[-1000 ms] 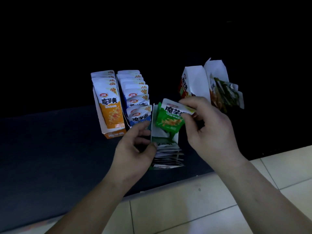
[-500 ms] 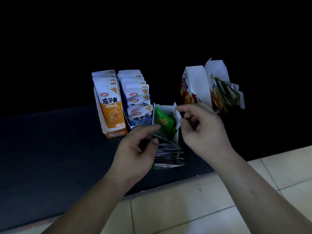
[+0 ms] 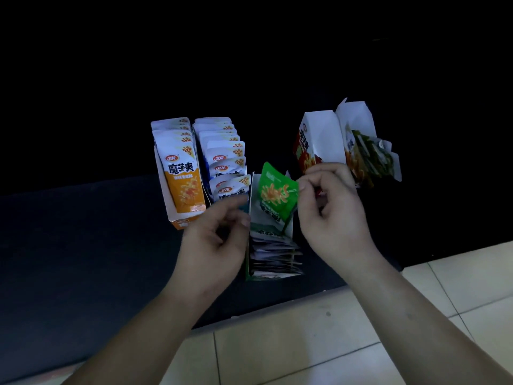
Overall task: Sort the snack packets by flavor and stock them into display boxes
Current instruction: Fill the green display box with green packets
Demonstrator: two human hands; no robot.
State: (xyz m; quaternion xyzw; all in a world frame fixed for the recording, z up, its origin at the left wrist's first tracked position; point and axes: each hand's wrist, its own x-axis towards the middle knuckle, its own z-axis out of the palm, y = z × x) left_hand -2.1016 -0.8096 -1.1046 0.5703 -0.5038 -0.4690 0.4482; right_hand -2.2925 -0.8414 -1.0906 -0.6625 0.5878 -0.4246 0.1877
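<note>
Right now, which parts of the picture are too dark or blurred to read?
Head view: the upper half is almost black; the left hand is motion-blurred at its fingertips; the green packet, pinched by the right hand, and the orange packets read clearly; the tile floor is brightest.

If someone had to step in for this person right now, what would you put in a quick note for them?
Left hand: fingers loosely curled beside the green box; I cannot tell whether it grips the wall.
Right hand: pinches the edge of a green packet, which stands tilted at the back of the green box.
Done: the orange box and blue box look full of matching packets.
Left: probably settle the green packet, then sort the loose packets sitting in the open red box on the right.
</note>
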